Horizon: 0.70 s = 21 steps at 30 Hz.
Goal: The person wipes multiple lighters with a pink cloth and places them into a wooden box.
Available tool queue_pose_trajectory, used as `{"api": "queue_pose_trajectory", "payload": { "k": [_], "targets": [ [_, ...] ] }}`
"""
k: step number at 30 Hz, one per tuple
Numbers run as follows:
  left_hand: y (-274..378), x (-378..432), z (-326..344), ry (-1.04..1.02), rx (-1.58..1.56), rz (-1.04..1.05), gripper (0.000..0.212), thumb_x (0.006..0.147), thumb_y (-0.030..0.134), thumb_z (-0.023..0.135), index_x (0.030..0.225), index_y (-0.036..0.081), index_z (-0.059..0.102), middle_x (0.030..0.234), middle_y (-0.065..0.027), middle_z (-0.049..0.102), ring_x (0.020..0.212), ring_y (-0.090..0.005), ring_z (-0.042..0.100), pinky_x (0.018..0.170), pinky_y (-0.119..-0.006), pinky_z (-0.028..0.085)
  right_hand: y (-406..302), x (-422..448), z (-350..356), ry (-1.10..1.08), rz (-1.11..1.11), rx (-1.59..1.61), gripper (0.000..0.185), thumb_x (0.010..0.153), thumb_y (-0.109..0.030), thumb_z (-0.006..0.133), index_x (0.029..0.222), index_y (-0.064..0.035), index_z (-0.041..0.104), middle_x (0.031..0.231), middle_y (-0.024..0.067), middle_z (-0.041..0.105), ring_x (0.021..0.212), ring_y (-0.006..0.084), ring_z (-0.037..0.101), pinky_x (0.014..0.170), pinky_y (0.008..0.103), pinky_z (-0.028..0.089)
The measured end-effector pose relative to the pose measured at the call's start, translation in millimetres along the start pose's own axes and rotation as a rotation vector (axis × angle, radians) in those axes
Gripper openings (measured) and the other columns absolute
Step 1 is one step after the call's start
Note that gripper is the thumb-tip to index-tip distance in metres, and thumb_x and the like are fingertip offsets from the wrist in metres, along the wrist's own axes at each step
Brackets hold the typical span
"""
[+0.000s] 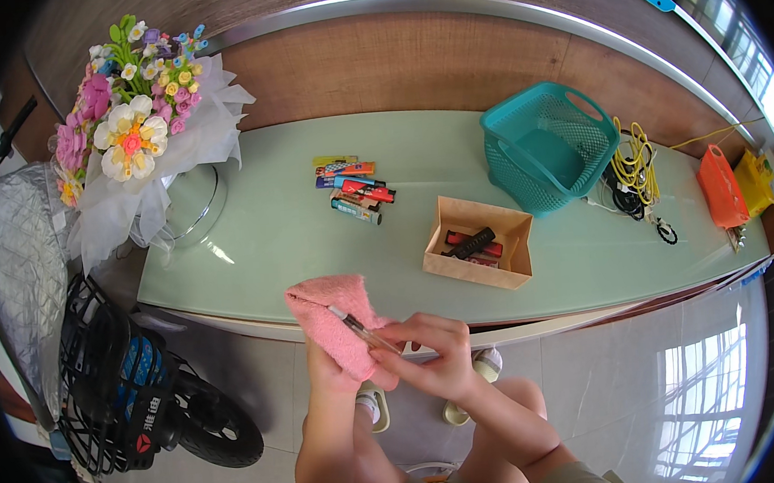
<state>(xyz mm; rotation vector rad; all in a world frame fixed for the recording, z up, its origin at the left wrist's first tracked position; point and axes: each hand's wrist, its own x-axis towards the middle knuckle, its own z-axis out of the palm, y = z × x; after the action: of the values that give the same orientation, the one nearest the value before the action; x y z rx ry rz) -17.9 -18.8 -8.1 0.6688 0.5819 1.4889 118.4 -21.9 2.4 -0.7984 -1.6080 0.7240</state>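
My left hand is under a folded pink towel, which covers most of its fingers. Between the thumb and fingers of my right hand is a slim pen with a clear barrel and a dark part inside. Its whitish tip lies against the towel. Both hands are in front of the table's near edge. Beyond them, several lighters in different colours lie in a loose row on the glass tabletop. To their right, an open cardboard box holds a black item and red ones.
A teal plastic basket stands behind the box. Coiled yellow and black cables lie beside it, with an orange container further right. At left are a building-brick flower bouquet and a scooter on the floor.
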Motion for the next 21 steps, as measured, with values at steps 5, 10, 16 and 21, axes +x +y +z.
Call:
{"api": "queue_pose_trajectory", "payload": {
  "k": [5,10,16,21],
  "targets": [
    [-1,1,-8,-0.104,0.052,-0.012,0.038,0.083,0.031,0.050,0.107,0.001,0.045,0.087,-0.0127,0.055,0.077,-0.0259,0.059,0.060,-0.038,0.052,1,0,-1,0.066,-0.121,-0.071,0.019,0.065,-0.005,0.072,0.082,-0.0001,0.066,0.063,0.0070,0.059,0.051,0.0139,0.057,0.048,0.0235,0.045],
    [-6,7,-5,-0.112,0.305,0.185,0.039,0.078,0.023,0.060,0.107,0.000,0.047,0.091,-0.0105,0.057,0.075,-0.0212,0.060,0.064,-0.033,0.052,2,-2,-1,0.117,-0.033,-0.010,0.018,0.065,-0.004,0.071,0.081,0.0007,0.065,0.066,0.0077,0.062,0.053,0.0131,0.058,0.047,0.0231,0.045],
    [-7,-3,9,-0.069,0.180,0.027,0.021,0.081,0.010,0.057,0.099,0.000,0.055,0.089,-0.0059,0.061,0.077,-0.0117,0.059,0.067,-0.025,0.048,7,-5,0,0.194,0.039,0.073,0.017,0.065,-0.003,0.070,0.080,0.0013,0.065,0.071,0.0074,0.063,0.057,0.0104,0.056,0.047,0.0206,0.043],
    [-8,-3,8,0.042,0.259,0.029,0.019,0.082,0.010,0.055,0.097,0.000,0.053,0.088,-0.0056,0.060,0.074,-0.0111,0.058,0.065,-0.024,0.047,6,-2,-1,0.151,0.068,0.076,0.016,0.064,-0.003,0.071,0.079,0.0011,0.065,0.071,0.0078,0.063,0.057,0.0107,0.056,0.047,0.0207,0.042]
  ]
}}
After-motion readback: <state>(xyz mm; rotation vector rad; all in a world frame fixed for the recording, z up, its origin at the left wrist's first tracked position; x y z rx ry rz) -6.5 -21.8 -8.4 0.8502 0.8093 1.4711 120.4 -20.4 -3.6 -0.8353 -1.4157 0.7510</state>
